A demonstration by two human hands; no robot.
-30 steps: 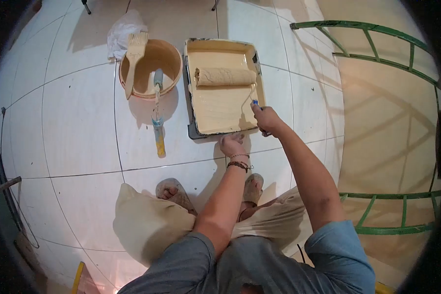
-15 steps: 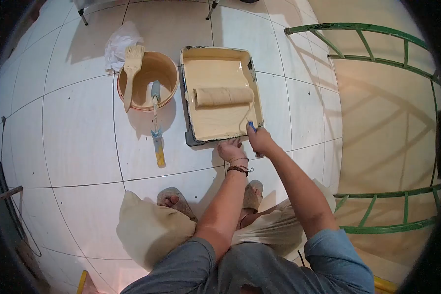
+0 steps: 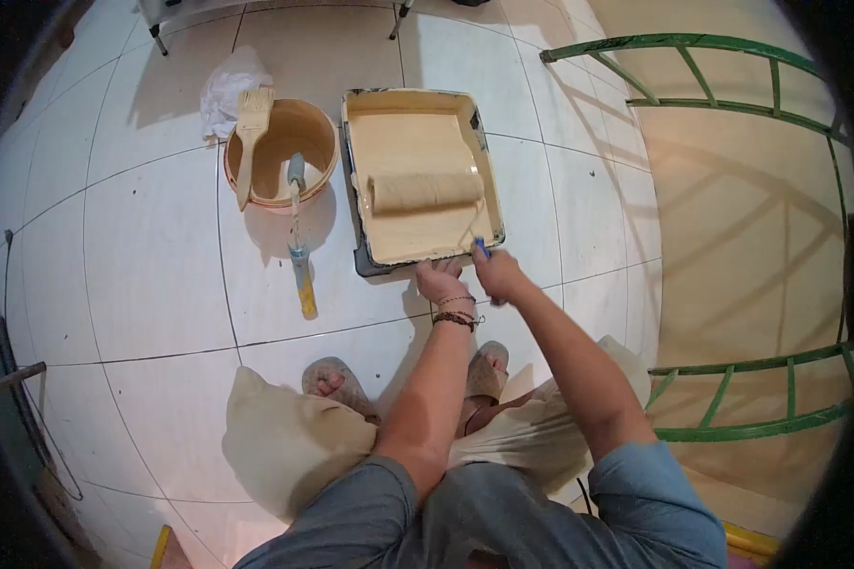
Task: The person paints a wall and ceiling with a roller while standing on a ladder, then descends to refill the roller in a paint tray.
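Observation:
My right hand (image 3: 499, 276) is closed around the blue handle of a paint roller (image 3: 427, 192). The roller's cream-coated sleeve lies across the paint tray (image 3: 354, 204), in the lower half of its sloped bed. Cream paint covers the inside of this tray. My left hand (image 3: 440, 282), with a bracelet at the wrist, grips the tray's near rim, its fingertips partly hidden beneath the edge. Left of the tray stands a paint bucket (image 3: 327, 142). A flat paintbrush (image 3: 249, 152) rests across its rim, and a small roller (image 3: 301, 275) leans over its near side.
A crumpled white plastic bag (image 3: 223, 90) lies behind the bucket. Green metal frames (image 3: 693, 42) stand along the right by a cream wall. My sandalled feet (image 3: 337, 384) are on the white floor tiles, near the tray. Furniture legs (image 3: 157, 38) show at the far edge.
The roller has moved slightly toward me down the tray, with my right hand still on its handle. My left hand stays at the tray's near rim. The view has shifted a little.

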